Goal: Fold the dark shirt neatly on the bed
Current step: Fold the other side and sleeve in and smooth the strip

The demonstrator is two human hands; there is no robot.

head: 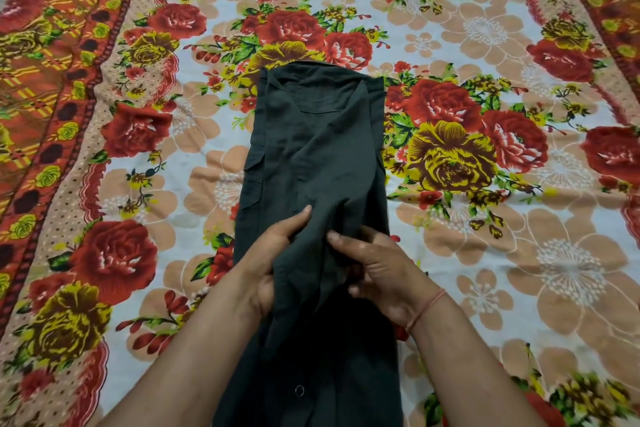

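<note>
Dark shirt cloth is pinched at lower centre of the frame — left hand and right hand both closed on its raised near part. Its far part lies flat, a narrow strip reaching toward frame centre on the floral bedsheet — a thread bracelet circles the right wrist

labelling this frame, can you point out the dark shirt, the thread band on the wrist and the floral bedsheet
dark green cotton shirt [322, 149], head view, on the flat middle panel below the collar
thin orange thread band [426, 309], head view, on the strand crossing the right wrist
red and yellow floral bedsheet [485, 28], head view, on bare sheet beyond the shirt
</note>
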